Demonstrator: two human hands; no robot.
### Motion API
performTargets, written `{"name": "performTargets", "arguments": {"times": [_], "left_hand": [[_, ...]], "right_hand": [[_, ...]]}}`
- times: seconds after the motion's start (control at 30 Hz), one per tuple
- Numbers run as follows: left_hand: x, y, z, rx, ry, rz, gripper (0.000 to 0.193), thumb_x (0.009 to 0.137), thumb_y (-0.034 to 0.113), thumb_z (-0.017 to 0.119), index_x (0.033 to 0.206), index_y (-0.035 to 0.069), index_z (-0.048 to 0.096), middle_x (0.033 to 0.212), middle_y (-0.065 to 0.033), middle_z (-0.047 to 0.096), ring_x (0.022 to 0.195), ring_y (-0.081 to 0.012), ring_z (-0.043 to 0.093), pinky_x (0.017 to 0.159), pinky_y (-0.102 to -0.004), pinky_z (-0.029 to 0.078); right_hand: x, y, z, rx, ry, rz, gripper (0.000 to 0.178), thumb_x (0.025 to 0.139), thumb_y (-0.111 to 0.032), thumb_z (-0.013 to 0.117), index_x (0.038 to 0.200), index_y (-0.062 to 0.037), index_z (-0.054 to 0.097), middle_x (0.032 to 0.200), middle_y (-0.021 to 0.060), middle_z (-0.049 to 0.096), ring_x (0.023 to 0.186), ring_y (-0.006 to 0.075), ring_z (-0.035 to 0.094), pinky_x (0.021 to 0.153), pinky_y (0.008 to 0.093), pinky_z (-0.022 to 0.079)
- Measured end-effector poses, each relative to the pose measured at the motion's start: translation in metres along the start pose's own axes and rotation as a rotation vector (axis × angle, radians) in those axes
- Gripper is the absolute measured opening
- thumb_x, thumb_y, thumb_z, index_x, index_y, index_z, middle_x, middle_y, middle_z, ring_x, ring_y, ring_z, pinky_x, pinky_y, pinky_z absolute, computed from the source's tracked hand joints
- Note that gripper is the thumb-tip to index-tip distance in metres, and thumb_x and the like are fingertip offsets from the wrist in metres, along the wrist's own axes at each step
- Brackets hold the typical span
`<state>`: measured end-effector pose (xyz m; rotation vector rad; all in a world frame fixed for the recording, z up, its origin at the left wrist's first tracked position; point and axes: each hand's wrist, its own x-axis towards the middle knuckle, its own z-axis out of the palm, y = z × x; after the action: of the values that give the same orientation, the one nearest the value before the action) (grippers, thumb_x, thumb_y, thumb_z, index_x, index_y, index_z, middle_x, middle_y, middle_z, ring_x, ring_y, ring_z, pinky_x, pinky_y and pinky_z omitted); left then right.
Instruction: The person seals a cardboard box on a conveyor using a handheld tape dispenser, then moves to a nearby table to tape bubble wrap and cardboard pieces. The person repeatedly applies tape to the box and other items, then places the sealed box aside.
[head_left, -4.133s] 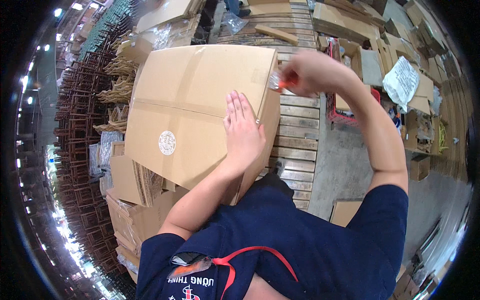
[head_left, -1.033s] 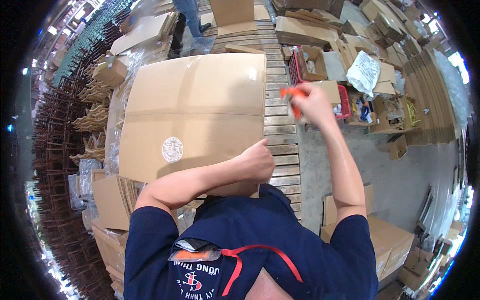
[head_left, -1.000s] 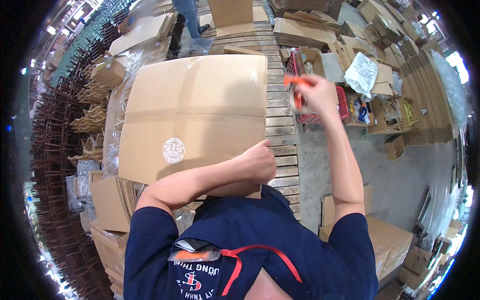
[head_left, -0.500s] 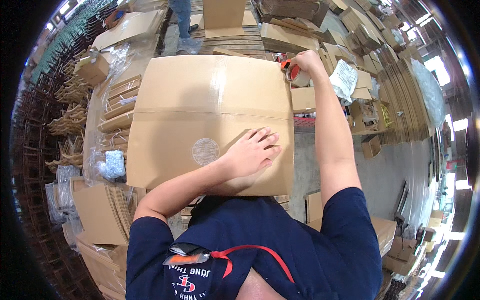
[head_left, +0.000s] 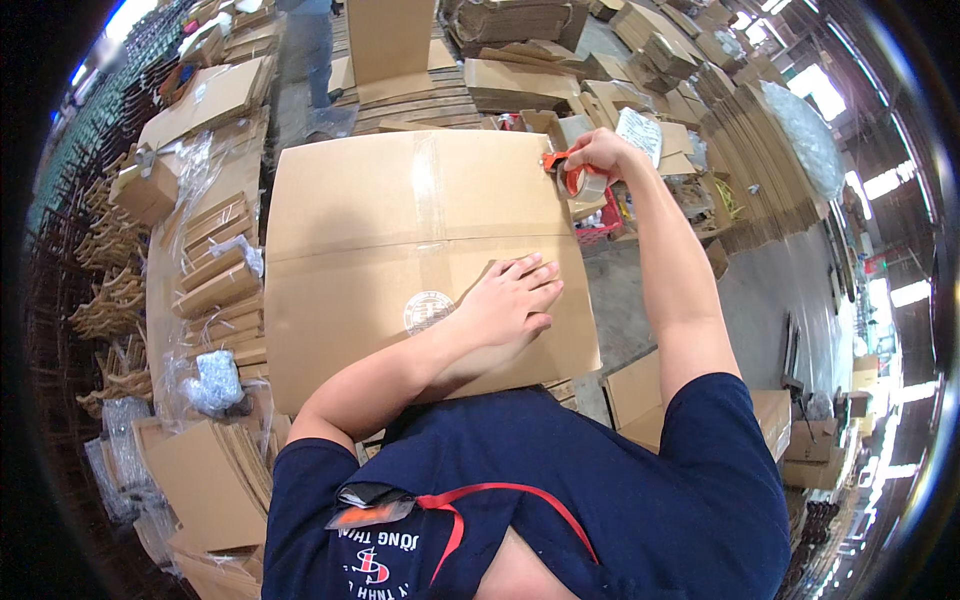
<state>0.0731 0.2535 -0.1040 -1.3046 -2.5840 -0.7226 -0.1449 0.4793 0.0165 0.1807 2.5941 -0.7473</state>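
A large closed cardboard box (head_left: 345,290) lies in front of me. A strip of clear tape (head_left: 427,180) runs over its far half, and a pale round printed mark sits on the near half. My left hand (head_left: 512,300) rests on the near right part of the top, palm down with the fingers stretched out. At the far right edge, my right hand (head_left: 608,152) is closed around a tape dispenser (head_left: 577,178) with red-orange parts and a tape roll. The dispenser's front end is close to the box edge; I cannot tell whether it touches.
Flat cardboard pieces (head_left: 215,100) and wooden parts (head_left: 225,225) lie on the left. A red crate (head_left: 598,232) stands beyond the right edge, near stacked cardboard (head_left: 780,170). A person's leg (head_left: 318,60) shows at the far left, beside an upright cardboard piece (head_left: 390,40).
The surroundings have shifted leftward in the view. The dispenser and my right hand now appear lower, and the tape roll is turned more toward view. My left hand stays on the box.
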Motion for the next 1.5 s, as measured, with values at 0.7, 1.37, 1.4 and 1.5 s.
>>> {"name": "performTargets", "arguments": {"times": [0.7,1.37,1.4,1.5], "left_hand": [[0.076,0.030,0.015,-0.098,0.029,0.057,0.034,0.096,0.021,0.061,0.126,0.007,0.067,0.130,-0.0087,0.066,0.127,-0.0285,0.056,0.109,-0.0463,0.041],[0.158,0.092,0.071,0.280,-0.801,0.296,0.035,0.096,0.029,0.053,0.089,0.006,0.078,0.099,-0.0187,0.076,0.099,-0.0348,0.071,0.103,-0.0488,0.049],[0.161,0.105,0.075,0.300,-0.885,0.322,0.035,0.095,0.028,0.052,0.090,0.005,0.079,0.100,-0.0199,0.076,0.099,-0.0360,0.072,0.100,-0.0496,0.050],[0.153,0.136,0.095,0.210,-1.082,0.366,0.030,0.089,0.021,0.054,0.089,0.004,0.079,0.099,-0.0212,0.076,0.097,-0.0389,0.073,0.089,-0.0529,0.054]], "right_hand": [[-0.263,0.123,0.066,0.127,0.005,0.047,0.041,0.072,-0.009,0.075,0.111,0.0013,0.075,0.092,0.0097,0.077,0.086,0.0178,0.071,0.083,0.0323,0.056],[-0.369,0.158,0.139,-0.356,0.010,0.003,0.016,0.069,-0.013,0.071,0.080,-0.0020,0.075,0.076,0.0188,0.072,0.080,0.0376,0.073,0.073,0.0476,0.059],[-0.368,0.165,0.153,-0.307,-0.076,0.027,0.015,0.069,-0.014,0.072,0.074,0.0003,0.074,0.076,0.0207,0.072,0.080,0.0384,0.074,0.072,0.0484,0.060],[-0.361,0.207,0.171,-0.297,-0.036,0.131,0.016,0.070,-0.014,0.071,0.078,-0.0003,0.075,0.078,0.0219,0.072,0.083,0.0392,0.074,0.075,0.0477,0.059]]}}
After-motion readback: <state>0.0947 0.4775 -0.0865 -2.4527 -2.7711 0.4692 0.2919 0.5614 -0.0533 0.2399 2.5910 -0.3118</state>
